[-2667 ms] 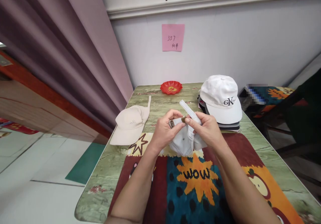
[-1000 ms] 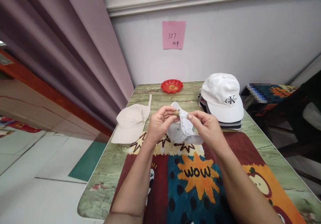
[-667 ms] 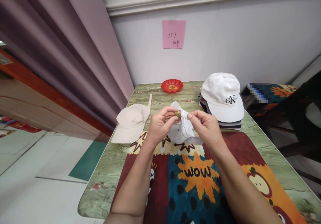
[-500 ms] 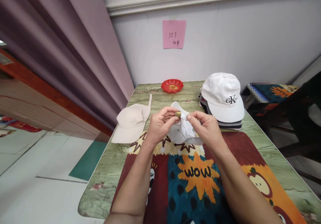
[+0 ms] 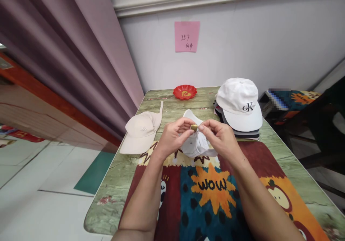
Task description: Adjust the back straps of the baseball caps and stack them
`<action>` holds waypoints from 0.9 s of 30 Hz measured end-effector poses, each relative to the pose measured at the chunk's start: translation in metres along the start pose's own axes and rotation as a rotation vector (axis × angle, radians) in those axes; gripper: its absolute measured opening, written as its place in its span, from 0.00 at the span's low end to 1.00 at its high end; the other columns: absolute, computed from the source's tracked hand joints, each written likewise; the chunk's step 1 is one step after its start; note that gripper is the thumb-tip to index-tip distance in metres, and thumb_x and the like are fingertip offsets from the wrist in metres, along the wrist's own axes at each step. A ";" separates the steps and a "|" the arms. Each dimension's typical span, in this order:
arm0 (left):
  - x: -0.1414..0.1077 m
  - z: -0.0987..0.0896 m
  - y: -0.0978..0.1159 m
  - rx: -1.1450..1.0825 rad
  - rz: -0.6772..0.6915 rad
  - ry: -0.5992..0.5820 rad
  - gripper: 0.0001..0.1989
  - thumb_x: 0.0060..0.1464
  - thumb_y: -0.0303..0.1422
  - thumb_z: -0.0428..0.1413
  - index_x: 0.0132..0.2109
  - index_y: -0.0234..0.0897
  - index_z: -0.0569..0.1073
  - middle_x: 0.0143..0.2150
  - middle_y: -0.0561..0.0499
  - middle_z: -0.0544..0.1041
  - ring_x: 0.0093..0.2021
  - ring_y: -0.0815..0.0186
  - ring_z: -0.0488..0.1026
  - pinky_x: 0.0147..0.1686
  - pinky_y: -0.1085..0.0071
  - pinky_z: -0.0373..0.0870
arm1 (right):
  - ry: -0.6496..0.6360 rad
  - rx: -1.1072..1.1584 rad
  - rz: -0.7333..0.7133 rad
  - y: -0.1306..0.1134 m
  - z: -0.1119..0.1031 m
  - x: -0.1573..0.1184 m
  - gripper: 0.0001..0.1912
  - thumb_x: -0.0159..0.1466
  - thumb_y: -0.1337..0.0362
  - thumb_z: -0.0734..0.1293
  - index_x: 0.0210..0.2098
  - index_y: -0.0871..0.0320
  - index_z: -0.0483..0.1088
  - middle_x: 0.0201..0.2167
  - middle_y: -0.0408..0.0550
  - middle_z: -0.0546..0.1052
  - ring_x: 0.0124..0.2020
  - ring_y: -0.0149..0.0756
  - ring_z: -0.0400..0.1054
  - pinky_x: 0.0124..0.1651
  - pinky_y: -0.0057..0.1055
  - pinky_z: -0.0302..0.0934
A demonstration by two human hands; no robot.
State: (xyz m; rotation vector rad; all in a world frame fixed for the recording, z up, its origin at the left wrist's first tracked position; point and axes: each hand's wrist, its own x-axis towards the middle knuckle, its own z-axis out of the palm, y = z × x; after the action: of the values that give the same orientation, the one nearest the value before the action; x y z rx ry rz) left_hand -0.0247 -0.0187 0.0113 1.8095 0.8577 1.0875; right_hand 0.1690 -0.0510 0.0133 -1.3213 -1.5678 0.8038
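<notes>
A white cap (image 5: pixel 192 146) lies at the mat's far edge with its brim pointing away, partly covered by my hands. My left hand (image 5: pixel 174 135) pinches a small gold-coloured buckle (image 5: pixel 194 127) between thumb and fingers above the cap. Close beside it, my right hand (image 5: pixel 217 132) has thumb and index finger pressed together on the end of the cap's white strap. The fingertips of both hands nearly meet. How far the strap runs through the buckle is hidden by the fingers.
A beige cap (image 5: pixel 141 129) with its strap sticking up lies left. At the right, a white cap (image 5: pixel 238 99) tops a stack of caps. A red scalloped dish (image 5: pixel 185 92) stands at the back of the green table (image 5: pixel 107 201). A patterned mat (image 5: pixel 199 205) lies in front.
The buckle and my left fingertips have shifted slightly right and down, closer to my right fingertips. Less of the white strap shows between my hands.
</notes>
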 end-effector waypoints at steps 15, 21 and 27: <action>-0.002 -0.021 0.003 0.118 0.055 -0.055 0.09 0.59 0.28 0.60 0.47 0.36 0.75 0.40 0.49 0.81 0.40 0.66 0.80 0.42 0.71 0.78 | -0.198 0.318 0.156 0.006 -0.019 0.006 0.15 0.61 0.52 0.71 0.33 0.59 0.74 0.22 0.42 0.70 0.25 0.30 0.61 0.29 0.28 0.54; -0.001 -0.019 0.010 0.213 0.108 -0.096 0.08 0.57 0.26 0.58 0.45 0.36 0.73 0.39 0.50 0.78 0.37 0.68 0.75 0.40 0.72 0.73 | -0.172 0.358 0.172 0.004 -0.012 0.006 0.13 0.60 0.54 0.71 0.31 0.59 0.74 0.22 0.41 0.69 0.25 0.29 0.58 0.28 0.27 0.52; 0.000 -0.016 0.012 0.308 0.130 -0.129 0.07 0.57 0.26 0.57 0.43 0.36 0.74 0.35 0.52 0.76 0.32 0.70 0.70 0.34 0.73 0.65 | -0.202 0.359 0.171 0.002 -0.003 0.004 0.15 0.60 0.52 0.71 0.31 0.59 0.74 0.21 0.40 0.66 0.23 0.28 0.56 0.27 0.28 0.49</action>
State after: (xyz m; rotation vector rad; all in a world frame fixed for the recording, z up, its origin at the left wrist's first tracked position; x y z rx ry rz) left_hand -0.0381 -0.0191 0.0264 2.1924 0.8767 0.9444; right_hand 0.1727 -0.0468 0.0141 -1.1460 -1.3905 1.2944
